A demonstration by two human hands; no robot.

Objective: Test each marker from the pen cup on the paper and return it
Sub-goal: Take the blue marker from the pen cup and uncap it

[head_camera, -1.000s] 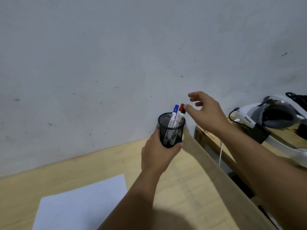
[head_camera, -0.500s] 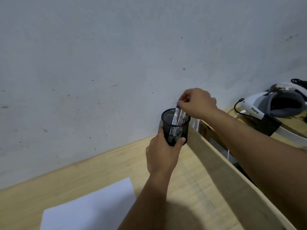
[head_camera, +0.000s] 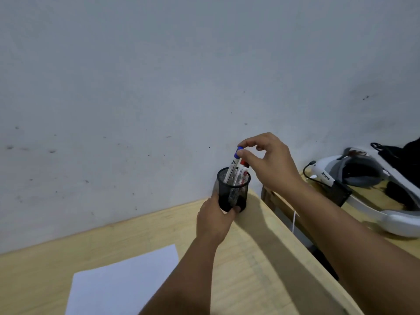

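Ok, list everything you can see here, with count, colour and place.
Pen cup: one, black mesh, far edge of desk by the wall.
Blue-capped marker: one, white barrel, partly lifted out of the cup.
Red-capped marker: one, standing in the cup.
Paper: one sheet, white, near left of desk.
Desk: one, light wood.
Headset: one, white and grey, side table at right.
Left hand: grips the cup.
Right hand: pinches the blue cap.
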